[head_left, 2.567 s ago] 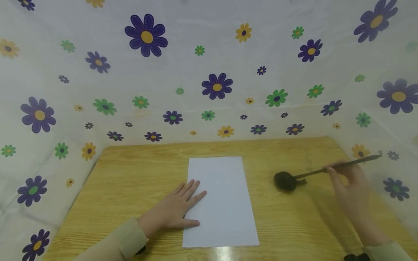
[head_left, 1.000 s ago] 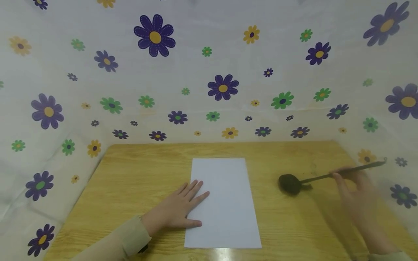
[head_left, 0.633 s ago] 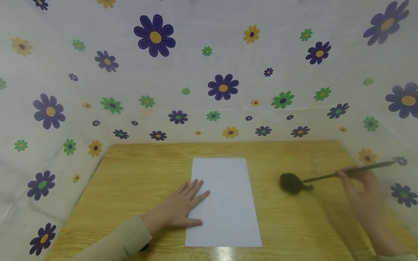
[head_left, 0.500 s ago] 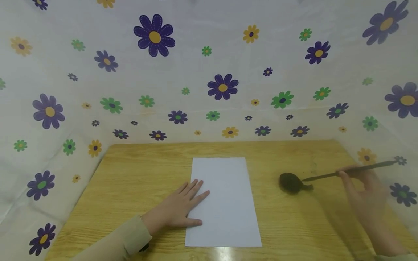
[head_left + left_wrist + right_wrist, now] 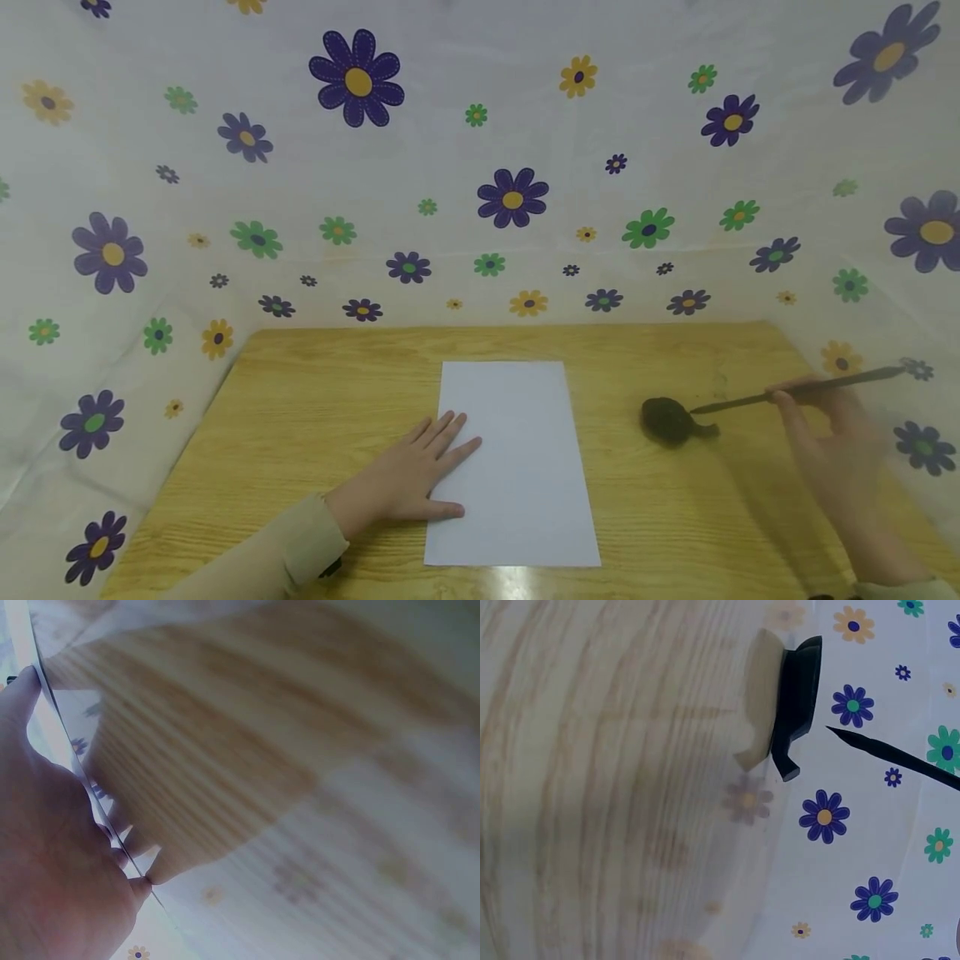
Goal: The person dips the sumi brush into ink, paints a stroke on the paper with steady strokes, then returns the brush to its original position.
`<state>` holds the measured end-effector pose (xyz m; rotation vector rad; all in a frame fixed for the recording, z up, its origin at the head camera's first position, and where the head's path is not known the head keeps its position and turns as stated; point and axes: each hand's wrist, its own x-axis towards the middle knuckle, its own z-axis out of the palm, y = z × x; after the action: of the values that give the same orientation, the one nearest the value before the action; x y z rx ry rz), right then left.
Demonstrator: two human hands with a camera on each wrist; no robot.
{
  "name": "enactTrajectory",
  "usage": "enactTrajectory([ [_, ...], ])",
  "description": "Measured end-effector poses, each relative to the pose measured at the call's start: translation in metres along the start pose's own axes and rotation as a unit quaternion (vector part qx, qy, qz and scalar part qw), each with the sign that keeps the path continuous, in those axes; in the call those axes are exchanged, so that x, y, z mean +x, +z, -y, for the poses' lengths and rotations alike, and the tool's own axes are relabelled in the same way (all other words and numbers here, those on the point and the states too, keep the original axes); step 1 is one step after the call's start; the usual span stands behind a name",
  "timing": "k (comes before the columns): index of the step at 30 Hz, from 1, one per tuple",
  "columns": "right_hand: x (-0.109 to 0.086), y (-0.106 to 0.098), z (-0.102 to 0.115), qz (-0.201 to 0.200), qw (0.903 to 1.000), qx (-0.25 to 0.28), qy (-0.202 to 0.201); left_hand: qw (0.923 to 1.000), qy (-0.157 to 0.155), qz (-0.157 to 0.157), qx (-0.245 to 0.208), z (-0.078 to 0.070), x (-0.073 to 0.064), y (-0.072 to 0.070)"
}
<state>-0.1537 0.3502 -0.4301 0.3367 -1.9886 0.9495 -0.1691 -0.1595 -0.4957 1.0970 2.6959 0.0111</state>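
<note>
Currently, white paper [image 5: 521, 475] is laid flat near the middle of the wood-grain tabletop [image 5: 322, 375], long side running away from the person. Both hands in use. Paper's left edge is covered by the left hand [image 5: 401, 479], palm down, fingers straight and spread, nothing gripped. Thin dark brush [image 5: 900, 757] is pinched by the right hand [image 5: 836, 442], fingers and thumb curled on the shaft. Brush is tilted, tip pointed left, just beside the black dish [image 5: 666, 419]; a gap is shown between them in the right wrist view. Dish is set right of the paper, well apart. Tabletop is surrounded by white flower-printed cloth [image 5: 442, 50]. Light sleeves [image 5: 311, 537] are worn.
</note>
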Motion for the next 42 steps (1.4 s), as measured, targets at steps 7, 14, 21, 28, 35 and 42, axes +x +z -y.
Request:
enactTrajectory([
  [7, 0.009, 0.0, 0.007, -0.004, 0.9999, -0.001, 0.011, 1.0, -0.001, -0.002, 0.004, 0.001, -0.001, 0.0],
  [14, 0.021, 0.008, 0.023, -0.015, 0.9996, 0.023, -0.01, 1.0, 0.0, -0.004, -0.004, 0.0, -0.002, 0.0],
  [21, 0.026, 0.021, 0.045, -0.019, 0.9974, 0.069, -0.007, 0.9999, 0.0, -0.006, 0.01, -0.001, -0.002, -0.002],
  [28, 0.025, 0.036, 0.048, -0.023, 0.9888, 0.144, 0.029, 0.9999, 0.001, -0.005, 0.01, -0.001, -0.003, -0.002],
  [35, 0.027, 0.059, 0.057, -0.051, 0.9572, 0.285, -0.004, 1.0, 0.004, -0.005, 0.003, 0.0, -0.002, -0.002],
  [42, 0.027, 0.079, 0.062, -0.061, 0.9309, 0.358, -0.039, 1.0, 0.005, -0.004, 0.0, 0.0, -0.002, 0.0],
])
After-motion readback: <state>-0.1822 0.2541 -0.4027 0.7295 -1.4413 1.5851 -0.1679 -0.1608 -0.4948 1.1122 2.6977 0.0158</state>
